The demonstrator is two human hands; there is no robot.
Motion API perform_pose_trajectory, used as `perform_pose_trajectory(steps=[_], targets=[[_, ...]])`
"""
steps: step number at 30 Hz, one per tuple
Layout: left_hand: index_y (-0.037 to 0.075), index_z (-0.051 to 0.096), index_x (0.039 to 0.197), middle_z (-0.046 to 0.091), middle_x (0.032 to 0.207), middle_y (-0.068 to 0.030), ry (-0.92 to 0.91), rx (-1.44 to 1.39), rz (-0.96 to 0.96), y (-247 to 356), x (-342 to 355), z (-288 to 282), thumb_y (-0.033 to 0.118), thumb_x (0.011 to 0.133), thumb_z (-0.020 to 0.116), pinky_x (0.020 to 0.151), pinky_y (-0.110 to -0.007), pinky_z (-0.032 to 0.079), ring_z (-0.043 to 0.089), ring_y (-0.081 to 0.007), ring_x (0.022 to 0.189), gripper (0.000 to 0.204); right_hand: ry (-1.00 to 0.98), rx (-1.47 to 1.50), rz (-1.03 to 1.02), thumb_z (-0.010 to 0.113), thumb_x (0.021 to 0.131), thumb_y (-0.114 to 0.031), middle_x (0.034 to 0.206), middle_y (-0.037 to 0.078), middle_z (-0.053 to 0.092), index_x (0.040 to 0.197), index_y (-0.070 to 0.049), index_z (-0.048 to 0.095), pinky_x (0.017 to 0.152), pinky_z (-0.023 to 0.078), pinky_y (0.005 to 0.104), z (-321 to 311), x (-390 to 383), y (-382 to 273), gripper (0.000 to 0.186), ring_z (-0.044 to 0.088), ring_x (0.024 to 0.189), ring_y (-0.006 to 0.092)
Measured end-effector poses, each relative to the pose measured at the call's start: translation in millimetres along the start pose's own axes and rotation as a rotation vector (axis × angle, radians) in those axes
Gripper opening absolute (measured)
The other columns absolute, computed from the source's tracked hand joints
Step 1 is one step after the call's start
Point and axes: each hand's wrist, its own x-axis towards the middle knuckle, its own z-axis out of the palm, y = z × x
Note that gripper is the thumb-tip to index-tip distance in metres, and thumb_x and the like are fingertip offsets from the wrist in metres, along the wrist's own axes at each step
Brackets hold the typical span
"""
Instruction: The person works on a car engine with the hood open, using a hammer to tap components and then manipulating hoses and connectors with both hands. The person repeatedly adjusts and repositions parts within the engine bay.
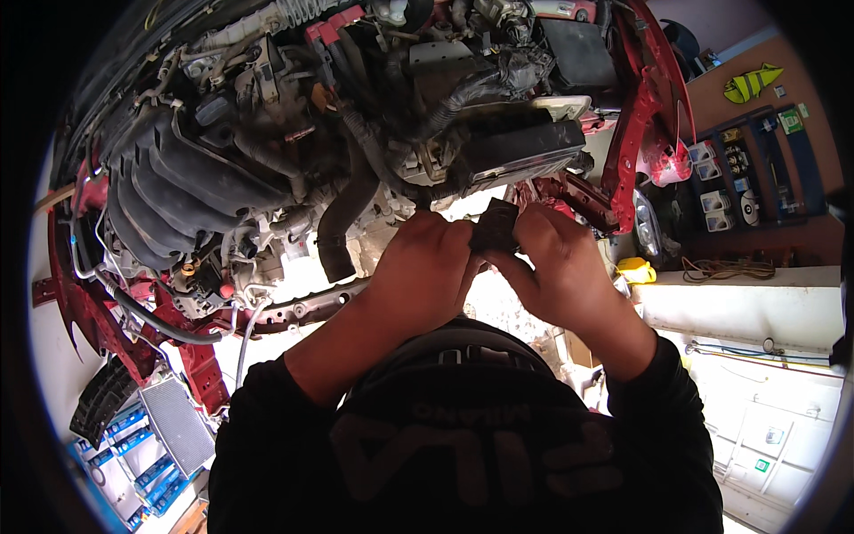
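A small dark, block-shaped part (495, 224) is held up between my two hands, in front of the open engine bay; its kind cannot be made out. My left hand (420, 267) is closed, its fingers bent against the part's left side. On the other side my right hand (562, 260) pinches the part, thumb below and fingers curled at its right edge. Just left of my left hand, a black rubber hose (342, 214) hangs with its lower end free. Beyond my hands sits a black box-like housing (525, 151).
The black ribbed engine cover (182, 178) fills the left. Red body panels (627, 151) flank the bay, and a metal crossbar (302, 307) runs low across it. A radiator (178, 418) leans at lower left. A yellow object (635, 271) lies on a ledge at right, near a headlight (646, 222).
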Motion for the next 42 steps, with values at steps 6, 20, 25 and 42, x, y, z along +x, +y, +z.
perform_pose_trajectory(steps=[6,20,25,42], targets=[[-0.001,0.064,0.104,0.068,0.086,-0.0183,0.004,0.014,-0.051,0,0,12,0.019,0.098,0.082,0.079,-0.051,0.056,0.068,-0.038,0.084,0.028,0.09,-0.018,-0.001,0.093,0.089,-0.006,0.1,0.021,0.071,0.112,0.001,0.061,0.068,0.058,0.0476,4,-9,5,0.039,0.071,0.083,0.0443],[-0.001,0.066,0.107,0.071,0.089,-0.0184,0.008,-0.029,0.061,-11,-2,-1,0.017,0.094,0.086,0.092,-0.053,0.054,0.069,-0.0398,0.088,0.03,-0.031,0.289,0.09,0.092,0.089,-0.001,0.128,0.019,0.073,0.149,-0.001,0.063,0.082,0.063,0.0412,-9,-10,16,0.068,0.075,0.105,0.0327],[-0.004,0.062,0.112,0.069,0.106,-0.0241,0.003,-0.09,0.083,-16,-10,1,0.011,0.085,0.091,0.088,-0.057,0.054,0.066,-0.0462,0.1,0.042,-0.062,0.257,-0.01,0.093,0.088,-0.001,0.13,0.02,0.074,0.151,-0.001,0.063,0.077,0.063,0.0371,-9,-7,21,0.069,0.077,0.105,0.0309],[-0.002,0.07,0.128,0.061,0.087,0.0035,-0.03,-0.853,-0.418,-11,1,-21,0.032,0.124,0.054,0.069,-0.026,0.043,0.051,-0.0046,0.076,0.038,0.107,0.719,0.237,0.081,0.105,-0.002,0.115,0.014,0.079,0.149,0.001,0.06,0.083,0.064,0.0331,8,5,12,0.048,0.08,0.105,0.0204]])
